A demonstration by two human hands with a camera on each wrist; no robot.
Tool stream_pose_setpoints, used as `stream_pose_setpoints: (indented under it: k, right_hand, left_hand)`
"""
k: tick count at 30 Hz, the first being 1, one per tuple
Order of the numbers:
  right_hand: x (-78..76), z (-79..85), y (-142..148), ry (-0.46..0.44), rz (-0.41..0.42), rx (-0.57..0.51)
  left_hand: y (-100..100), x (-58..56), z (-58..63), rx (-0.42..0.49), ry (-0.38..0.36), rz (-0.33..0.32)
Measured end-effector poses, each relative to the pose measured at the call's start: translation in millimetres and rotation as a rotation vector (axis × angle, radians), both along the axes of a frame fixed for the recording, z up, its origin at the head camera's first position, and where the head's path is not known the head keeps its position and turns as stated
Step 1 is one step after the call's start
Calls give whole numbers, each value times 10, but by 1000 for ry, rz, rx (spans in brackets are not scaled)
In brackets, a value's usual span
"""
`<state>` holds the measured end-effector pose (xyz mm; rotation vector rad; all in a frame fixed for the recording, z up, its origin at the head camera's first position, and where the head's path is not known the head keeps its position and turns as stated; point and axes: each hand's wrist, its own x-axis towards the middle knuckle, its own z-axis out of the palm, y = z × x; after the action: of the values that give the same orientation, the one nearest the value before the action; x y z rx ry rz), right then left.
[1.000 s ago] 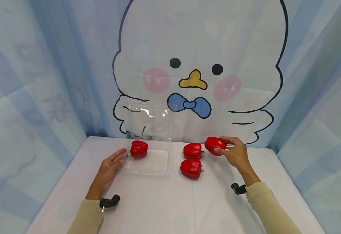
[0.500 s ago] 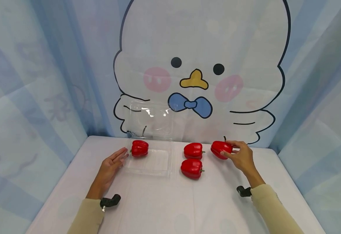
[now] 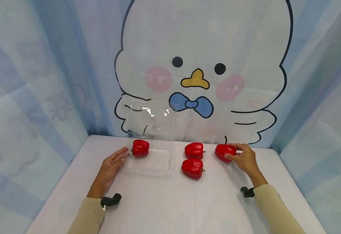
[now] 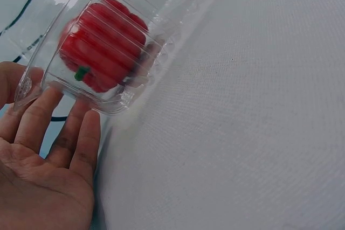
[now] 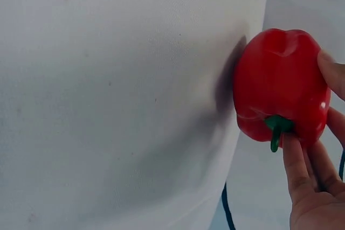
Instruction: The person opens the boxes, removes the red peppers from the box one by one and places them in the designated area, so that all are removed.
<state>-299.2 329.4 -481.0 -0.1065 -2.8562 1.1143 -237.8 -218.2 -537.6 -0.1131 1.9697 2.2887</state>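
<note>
In the head view my right hand holds a red bell pepper at the table's back right, thumb on the near side and fingers behind. The right wrist view shows the fingertips against this pepper beside its green stem; whether it touches the table is unclear. My left hand touches the left side of a clear plastic clamshell box with fairly straight fingers. Its lid stands raised at the back. Inside, at the left, lies another bell pepper, seen through the plastic in the left wrist view.
Between box and right hand lie two more red bell peppers, a rear one and a front one, close together. The white table ends at a printed curtain behind, with more curtain at both sides.
My right hand has moved right and a little nearer with its bell pepper, bringing it lower toward the table. The left hand has stayed at the box; the view has shifted slightly.
</note>
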Motion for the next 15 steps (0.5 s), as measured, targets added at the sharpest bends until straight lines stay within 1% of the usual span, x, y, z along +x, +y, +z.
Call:
stream_pose_setpoints:
  k: [8, 15]
  right_hand:
    - [-2, -25, 44, -21, -10, 10]
    - [-16, -10, 42, -30, -5, 30]
  left_hand:
    - [4, 1, -1, -1, 2, 2]
    - [7, 4, 0, -1, 9, -1]
